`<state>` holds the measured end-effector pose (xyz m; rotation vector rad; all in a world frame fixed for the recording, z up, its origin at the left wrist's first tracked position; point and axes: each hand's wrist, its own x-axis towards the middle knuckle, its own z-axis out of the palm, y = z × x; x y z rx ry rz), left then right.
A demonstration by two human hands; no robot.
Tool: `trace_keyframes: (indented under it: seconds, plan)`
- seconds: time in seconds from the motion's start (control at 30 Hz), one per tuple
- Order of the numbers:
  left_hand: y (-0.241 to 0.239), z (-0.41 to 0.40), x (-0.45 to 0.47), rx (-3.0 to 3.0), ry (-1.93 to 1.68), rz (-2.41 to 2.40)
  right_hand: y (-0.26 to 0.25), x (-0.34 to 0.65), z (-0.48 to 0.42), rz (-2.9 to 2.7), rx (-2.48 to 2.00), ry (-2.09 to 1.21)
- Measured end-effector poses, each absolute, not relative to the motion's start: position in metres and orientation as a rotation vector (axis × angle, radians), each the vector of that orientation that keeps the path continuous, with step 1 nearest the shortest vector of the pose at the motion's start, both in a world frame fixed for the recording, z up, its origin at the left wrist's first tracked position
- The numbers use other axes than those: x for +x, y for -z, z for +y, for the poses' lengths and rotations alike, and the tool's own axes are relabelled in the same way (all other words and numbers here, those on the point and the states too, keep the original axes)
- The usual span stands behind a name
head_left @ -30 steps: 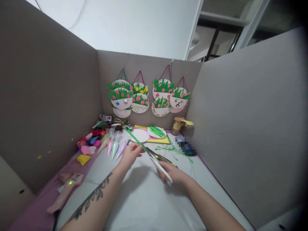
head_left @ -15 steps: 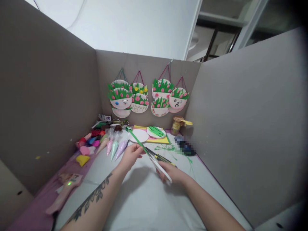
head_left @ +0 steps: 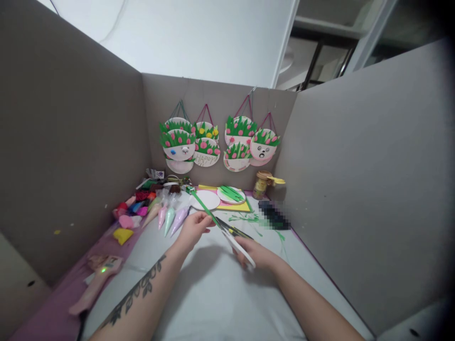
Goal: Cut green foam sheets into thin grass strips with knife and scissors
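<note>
- Since the earlier frames little has moved: the right hand [head_left: 259, 255] has shifted slightly with the scissors [head_left: 237, 239]; the left hand [head_left: 194, 230] stays put.
- Left fingers pinch a green strip [head_left: 203, 207] that slants far-left from the hand, above the table [head_left: 213, 293].
- Right fingers grip the white scissor handles; the blades point far-left, meeting the strip just right of the left fingertips.
- Piping bags [head_left: 170, 219] lie left; paper plates [head_left: 206, 200] lie farther back.
</note>
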<state>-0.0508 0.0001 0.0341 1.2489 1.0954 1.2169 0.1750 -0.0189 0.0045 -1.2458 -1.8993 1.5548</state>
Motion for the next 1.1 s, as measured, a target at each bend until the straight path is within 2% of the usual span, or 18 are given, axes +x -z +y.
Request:
trace_keyframes:
  seconds: [1.1]
  plan:
    - [-0.0289,0.0026,-0.0504,1.297,-1.209,1.111,-0.0009,0.1748,-0.0184,-1.966,-1.245,-1.521]
